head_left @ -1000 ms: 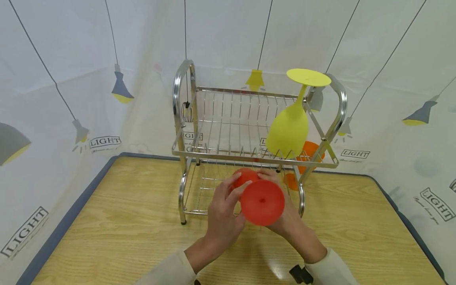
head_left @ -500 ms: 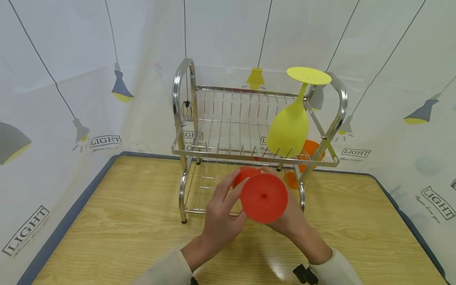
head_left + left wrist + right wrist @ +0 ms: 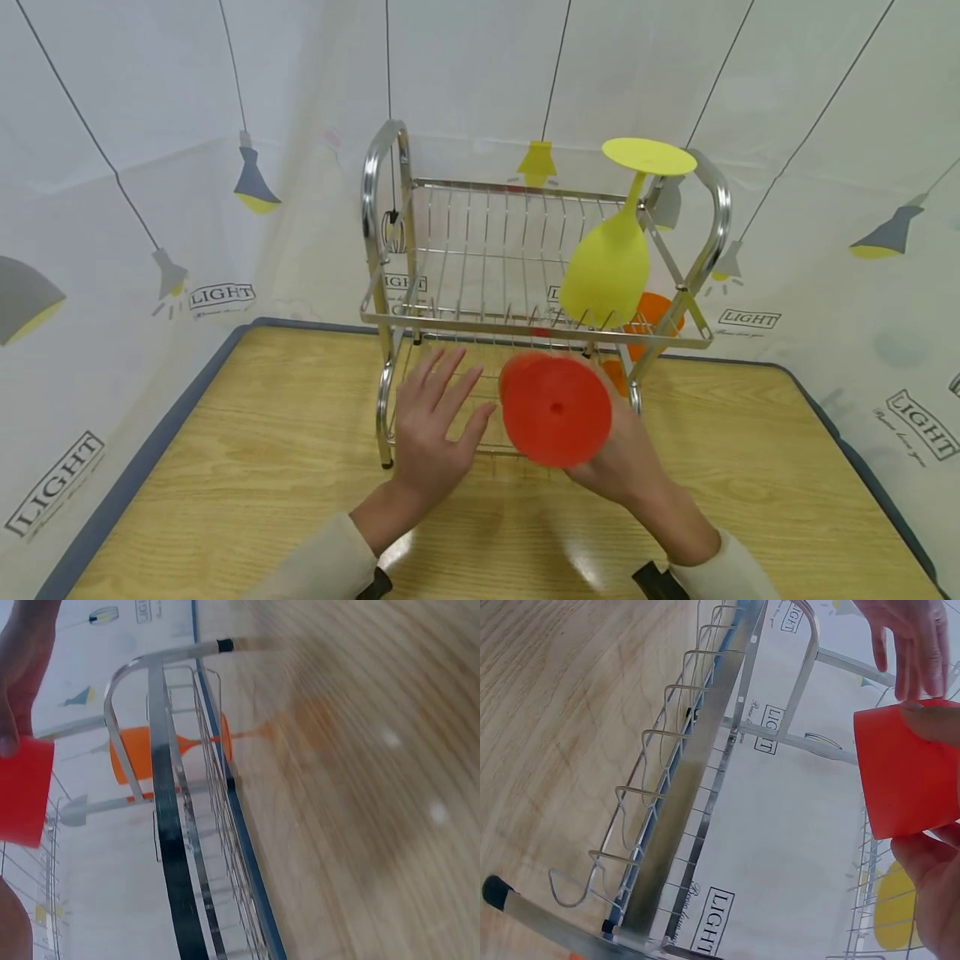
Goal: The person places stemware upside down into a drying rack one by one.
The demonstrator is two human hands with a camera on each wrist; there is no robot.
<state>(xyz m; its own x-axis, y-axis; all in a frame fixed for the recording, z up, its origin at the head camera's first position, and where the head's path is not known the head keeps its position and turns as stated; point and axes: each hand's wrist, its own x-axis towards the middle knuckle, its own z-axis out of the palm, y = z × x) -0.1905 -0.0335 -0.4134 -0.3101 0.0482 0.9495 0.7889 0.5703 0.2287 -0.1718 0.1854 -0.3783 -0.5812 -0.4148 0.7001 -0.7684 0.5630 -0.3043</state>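
A red goblet (image 3: pixel 557 412) is held in front of the dish rack's upper tier, its round foot facing the head camera. My right hand (image 3: pixel 624 457) grips its bowl, the thumb and fingers on opposite sides in the right wrist view, where the red bowl (image 3: pixel 906 772) shows largest. My left hand (image 3: pixel 431 429) is left of the goblet with its fingers spread, holding nothing. In the left wrist view, part of the red bowl (image 3: pixel 26 791) shows at the left edge. The goblet's foot hides its stem and most of the right hand's fingers in the head view.
A two-tier metal dish rack (image 3: pixel 480 327) stands on the wooden table (image 3: pixel 247 467). Upside down at the upper tier's right end is a yellow goblet (image 3: pixel 607 271). An orange goblet (image 3: pixel 136 754) stands upright by the rack's right side. A lamp-patterned white sheet (image 3: pixel 315 75) surrounds the table.
My left hand has let go of the red goblet and moved left, its fingers spreading. The right hand keeps hold of the goblet, which has shifted slightly right. The rack and other goblets stay put.
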